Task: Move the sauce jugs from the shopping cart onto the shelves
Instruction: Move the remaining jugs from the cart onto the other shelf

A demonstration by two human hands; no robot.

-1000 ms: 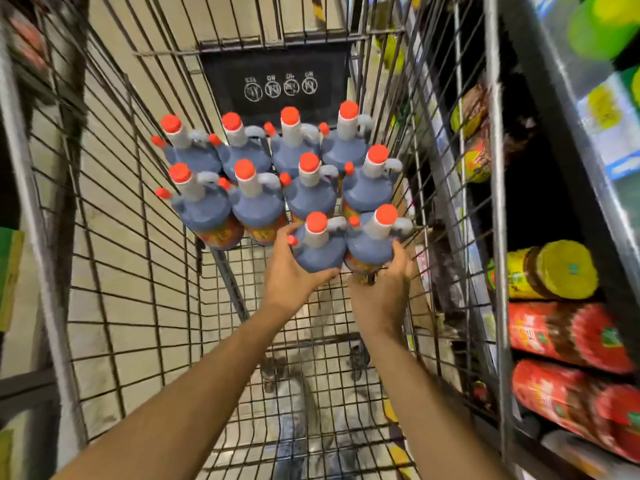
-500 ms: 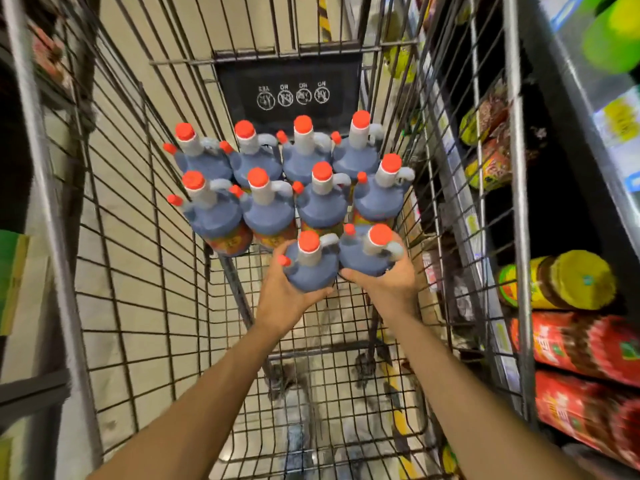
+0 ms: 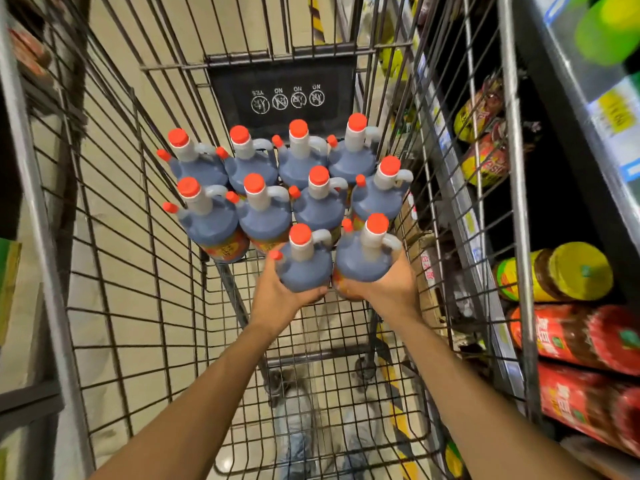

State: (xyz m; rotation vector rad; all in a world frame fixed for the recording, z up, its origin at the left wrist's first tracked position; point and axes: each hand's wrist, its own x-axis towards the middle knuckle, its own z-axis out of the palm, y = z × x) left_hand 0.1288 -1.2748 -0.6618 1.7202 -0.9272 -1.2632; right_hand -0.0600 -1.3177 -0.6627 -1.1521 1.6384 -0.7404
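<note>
Several dark sauce jugs with red caps and white necks stand packed at the far end of the wire shopping cart [image 3: 114, 271]. My left hand [image 3: 280, 299] grips the near left jug [image 3: 304, 265] round its body from below. My right hand [image 3: 391, 289] grips the near right jug [image 3: 363, 258] the same way. Both held jugs are upright and sit a little above and in front of the remaining jugs [image 3: 263, 216]. The shelves [image 3: 540, 188] run along the right side of the cart.
Bottles with yellow lids [image 3: 554, 271] and red packages [image 3: 581, 337] lie on the right shelves behind the cart's wire side. A black child-seat flap [image 3: 280, 95] closes the cart's far end. Green items [image 3: 609, 26] sit on an upper shelf. My shoes show through the cart floor.
Both hands closed round the two nearest jugs and lifted them up and toward me, away from the rest of the group.
</note>
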